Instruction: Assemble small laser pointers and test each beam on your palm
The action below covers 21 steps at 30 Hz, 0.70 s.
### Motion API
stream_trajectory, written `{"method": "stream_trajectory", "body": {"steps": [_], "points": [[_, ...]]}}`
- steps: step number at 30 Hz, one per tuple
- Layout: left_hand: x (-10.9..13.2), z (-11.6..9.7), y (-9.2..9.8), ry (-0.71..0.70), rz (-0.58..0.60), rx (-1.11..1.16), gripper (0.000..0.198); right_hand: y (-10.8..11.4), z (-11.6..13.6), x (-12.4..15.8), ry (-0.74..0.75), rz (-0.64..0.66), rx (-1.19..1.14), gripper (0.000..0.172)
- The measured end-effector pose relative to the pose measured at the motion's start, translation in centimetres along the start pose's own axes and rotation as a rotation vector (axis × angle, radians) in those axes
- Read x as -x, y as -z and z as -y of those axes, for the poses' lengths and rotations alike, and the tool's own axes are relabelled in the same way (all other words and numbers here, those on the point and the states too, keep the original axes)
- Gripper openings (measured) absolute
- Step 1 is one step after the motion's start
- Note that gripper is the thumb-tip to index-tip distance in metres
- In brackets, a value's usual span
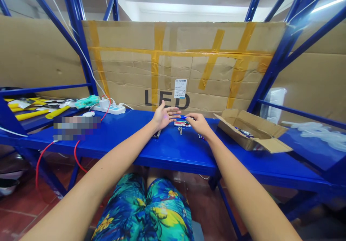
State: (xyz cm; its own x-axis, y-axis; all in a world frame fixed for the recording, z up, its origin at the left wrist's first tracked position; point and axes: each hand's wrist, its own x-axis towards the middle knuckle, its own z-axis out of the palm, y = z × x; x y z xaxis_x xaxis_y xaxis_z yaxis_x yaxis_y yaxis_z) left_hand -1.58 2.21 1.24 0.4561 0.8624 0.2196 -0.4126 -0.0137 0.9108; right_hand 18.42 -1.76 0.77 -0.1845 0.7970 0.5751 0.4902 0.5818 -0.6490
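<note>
Both my arms reach forward over a blue metal shelf (173, 151). My left hand (164, 115) is held palm up with its fingers stretched out, just left of a small pile of thin coloured pen-like parts (181, 123). My right hand (198, 123) rests palm down with its fingers curled onto the right end of that pile. Whether it grips any of them is hidden. A few dark thin rods (157, 134) lie on the shelf under my left wrist.
An open cardboard box (251, 131) with small parts stands at the right. A taped cardboard sheet marked LED (183, 64) backs the shelf. A white power strip (109, 107) with a red cable, yellow-handled tools (40, 113) and a white plastic bag (321, 134) lie to the sides.
</note>
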Motion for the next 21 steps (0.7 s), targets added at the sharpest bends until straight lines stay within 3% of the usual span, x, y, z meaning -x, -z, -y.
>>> {"method": "stream_trajectory", "body": {"steps": [21], "points": [[0.1, -0.08, 0.1, 0.009, 0.024, 0.016, 0.08, 0.14, 0.18, -0.18, -0.002, 0.004, 0.034, 0.027]]}}
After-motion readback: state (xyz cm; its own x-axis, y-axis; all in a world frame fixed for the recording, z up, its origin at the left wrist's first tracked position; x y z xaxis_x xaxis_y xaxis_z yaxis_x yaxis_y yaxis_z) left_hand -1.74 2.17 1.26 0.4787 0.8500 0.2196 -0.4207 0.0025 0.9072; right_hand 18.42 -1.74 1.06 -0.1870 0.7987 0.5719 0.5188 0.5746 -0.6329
